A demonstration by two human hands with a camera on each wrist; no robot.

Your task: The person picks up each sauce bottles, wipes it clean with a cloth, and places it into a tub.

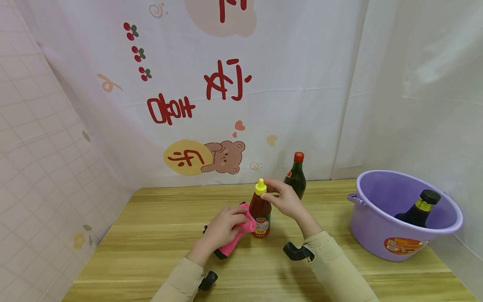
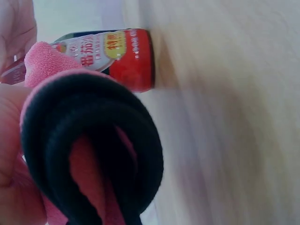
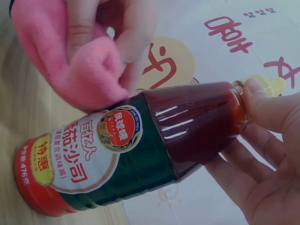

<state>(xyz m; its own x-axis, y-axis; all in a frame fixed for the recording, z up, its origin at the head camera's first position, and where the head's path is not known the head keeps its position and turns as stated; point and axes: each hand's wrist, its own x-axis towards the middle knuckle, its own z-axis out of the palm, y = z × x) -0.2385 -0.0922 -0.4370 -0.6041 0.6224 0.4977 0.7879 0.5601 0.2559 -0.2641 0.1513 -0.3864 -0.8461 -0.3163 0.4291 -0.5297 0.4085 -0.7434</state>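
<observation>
A ketchup bottle (image 1: 260,214) with dark red sauce, a red and green label and a yellow pointed cap is upright in the middle of the head view. My right hand (image 1: 285,200) pinches its neck just under the cap, thumb (image 3: 260,101) on the near side. With my left hand (image 1: 225,226) I grip a folded pink cloth (image 3: 70,65) with black edging. The cloth's bunched end lies against the bottle's side at the label. In the left wrist view the cloth's rolled black edge (image 2: 93,93) hides part of the bottle (image 2: 133,58).
Behind my right hand stands a dark green bottle (image 1: 296,180) with a red cap. On the right, a purple bucket (image 1: 362,222) holds a dark bottle (image 1: 415,214) with a black cap. A printed white curtain (image 1: 302,84) borders the wooden table (image 1: 158,226) at the back.
</observation>
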